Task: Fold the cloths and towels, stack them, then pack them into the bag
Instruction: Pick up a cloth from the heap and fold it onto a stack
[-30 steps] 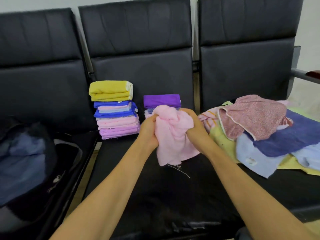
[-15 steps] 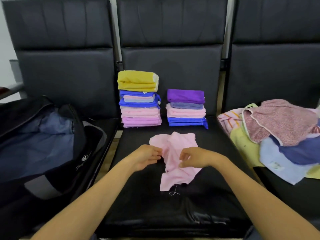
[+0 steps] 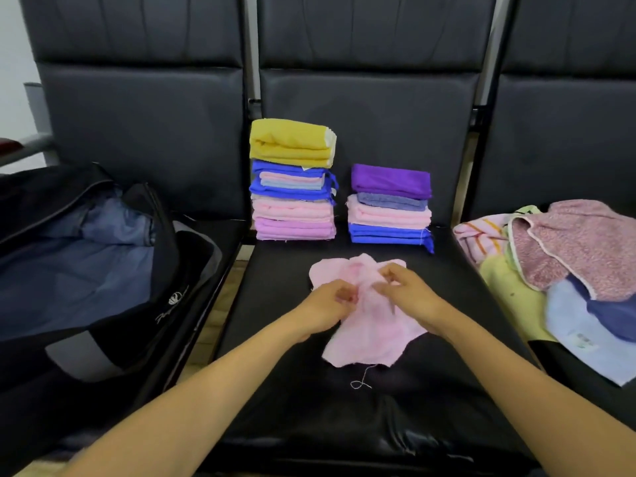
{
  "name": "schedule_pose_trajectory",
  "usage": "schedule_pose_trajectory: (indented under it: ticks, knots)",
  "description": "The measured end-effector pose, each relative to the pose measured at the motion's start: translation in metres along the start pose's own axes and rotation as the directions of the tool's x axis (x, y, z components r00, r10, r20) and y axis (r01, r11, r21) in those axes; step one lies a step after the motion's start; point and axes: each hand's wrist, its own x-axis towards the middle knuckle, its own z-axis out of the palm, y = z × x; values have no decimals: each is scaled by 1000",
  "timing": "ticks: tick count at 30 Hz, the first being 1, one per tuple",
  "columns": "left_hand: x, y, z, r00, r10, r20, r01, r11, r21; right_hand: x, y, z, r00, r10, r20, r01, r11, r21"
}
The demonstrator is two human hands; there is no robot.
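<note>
Pink cloth (image 3: 364, 332) lies crumpled at the centre of the middle seat (image 3: 303, 425), with both hands on it. Left hand (image 3: 327, 304) has its fingers curled and nips the fabric at the cloth's 9 o'clock side. Right hand (image 3: 409, 294) pinches a raised ridge betw. thumb & forefinger, approx. 1 o'clock of the cloth's middle. Prob. reason: the cloth is bunched, so the hands are finding edges to spread it flat before the 1st fold, w/ the seat as work surface. A loose thread (image 3: 361, 382) trails from its hem at 6 o'clock. Finished work is parked at the seat back, out of the way but within reach: tall stack (image 3: 292, 208) at 11 o'clock, short stack (image 3: 390, 215) at 12–1 o'clock, just beside each other, not touching. Bag (image 3: 103, 270) sits open at 9 o'clock on the next seat, prob. ready for packing. Unfolded pile (image 3: 578, 249) waits at 3 o'clock on the other seat, so work seems to run from the 3 o'clock side to the 9 o'clock side. Counts: 2 hands, 1 cloth in hand, 2 stacks, 1 bag, 3 seats. Short stack shows 4 colour bands (purple, grey-blue, pink, blue). Tall stack shows approx. 5 (yellow, blue wrapped round pink, pink, lilac); exact no. of pieces can't be told. Pile has at least 5 pieces: striped, yellow-green, speckled pink, dark blue, pale blue.
</note>
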Motion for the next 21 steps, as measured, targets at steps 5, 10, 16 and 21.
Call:
schedule_pose_trajectory:
  ticks: [5, 10, 16, 21]
  knots:
    - [-9, 16, -2, 977, 186, -100, -203, 960, -194, -19, -39, -15, 999, -10, 30, -14, 715, 699]
    - [-17, 32, -8, 991, 136, 8, -111, 842, -529, -12, -33, -21, 985, 152, 82, -146, 476, 867]
    - [-16, 21, -5, 983, 185, -18, -174, 879, -445, -9, -26, -13, 959, 80, 273, -279, 439, 854]
    - [-14, 21, -1, 986, 106, -128, -161, 804, -572, -8, -30, -6, 992, 15, 127, -107, 636, 764]
